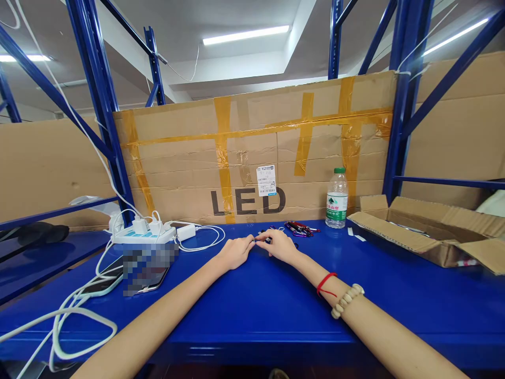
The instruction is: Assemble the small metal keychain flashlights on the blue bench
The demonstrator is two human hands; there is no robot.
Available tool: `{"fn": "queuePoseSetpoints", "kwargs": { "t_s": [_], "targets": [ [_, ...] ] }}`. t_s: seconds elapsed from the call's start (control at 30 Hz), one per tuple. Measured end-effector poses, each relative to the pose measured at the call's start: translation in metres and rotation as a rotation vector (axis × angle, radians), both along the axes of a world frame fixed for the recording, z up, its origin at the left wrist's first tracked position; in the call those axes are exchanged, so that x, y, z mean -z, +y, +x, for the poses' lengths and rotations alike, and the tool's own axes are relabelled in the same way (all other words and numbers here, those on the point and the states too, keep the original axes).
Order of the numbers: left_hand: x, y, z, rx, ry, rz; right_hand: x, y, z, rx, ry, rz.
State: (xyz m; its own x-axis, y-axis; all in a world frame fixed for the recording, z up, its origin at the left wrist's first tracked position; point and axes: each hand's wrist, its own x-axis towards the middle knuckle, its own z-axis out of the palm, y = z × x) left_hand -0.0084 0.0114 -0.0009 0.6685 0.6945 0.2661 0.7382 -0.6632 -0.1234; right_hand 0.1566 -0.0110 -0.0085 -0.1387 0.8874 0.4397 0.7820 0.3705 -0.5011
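From the head view, the main relation is at the middle of the blue bench: a small dark piece lies right between the fingertips of the two hands, straight ahead of the person, with neither hand clearly nearer to it. It is mostly covered by the fingers, so I cannot tell what it is or which way its long axis runs.

The left hand comes in from the left, back of the hand up, its thumb and forefinger brought close together and seemingly pinching the piece. The right hand meets it from the other side, thumb and forefinger also narrowed to a pinch at the same spot, the other fingers loosely curled. Some dark bits show under and beside its fingers; whether it touches them is unclear.

A pile of small red and dark things lies just beyond the right hand and a little to its right, so that hand is the nearer one to it. Farther right stand a water bottle and an open cardboard box; a power strip sits left of the left hand.
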Motion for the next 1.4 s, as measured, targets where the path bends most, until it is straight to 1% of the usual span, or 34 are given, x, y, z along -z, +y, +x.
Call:
{"fn": "queuePoseSetpoints", "kwargs": {
  "t_s": [0.2, 0.33, 0.5, 0.73, 0.87, 1.1, 1.23, 1.4],
  "targets": [
    [-0.001, -0.001, -0.001, 0.033, -0.057, 0.027, 0.007, 0.012, 0.002, -0.13, 0.278, -0.086],
    [-0.001, -0.001, 0.0, 0.043, -0.067, 0.052, 0.006, 0.011, 0.002, -0.189, 0.373, -0.106],
    [-0.002, -0.001, -0.001, 0.074, -0.08, 0.0, 0.004, 0.008, 0.0, -0.198, 0.393, -0.117],
    [-0.003, -0.002, -0.001, 0.041, -0.042, -0.027, 0.003, 0.006, -0.002, -0.172, 0.39, -0.133],
    [-0.005, -0.003, 0.0, 0.017, -0.032, -0.038, 0.003, 0.006, -0.004, -0.192, 0.392, -0.148],
    [-0.005, -0.002, 0.0, 0.01, -0.03, -0.053, 0.004, 0.006, -0.002, -0.176, 0.271, -0.108],
    [-0.004, -0.002, 0.0, 0.029, -0.023, -0.048, 0.001, 0.001, 0.0, -0.118, 0.046, -0.017],
    [-0.004, -0.002, 0.0, 0.034, -0.03, -0.048, -0.007, -0.011, -0.002, -0.042, -0.201, 0.064]
  ]
}}
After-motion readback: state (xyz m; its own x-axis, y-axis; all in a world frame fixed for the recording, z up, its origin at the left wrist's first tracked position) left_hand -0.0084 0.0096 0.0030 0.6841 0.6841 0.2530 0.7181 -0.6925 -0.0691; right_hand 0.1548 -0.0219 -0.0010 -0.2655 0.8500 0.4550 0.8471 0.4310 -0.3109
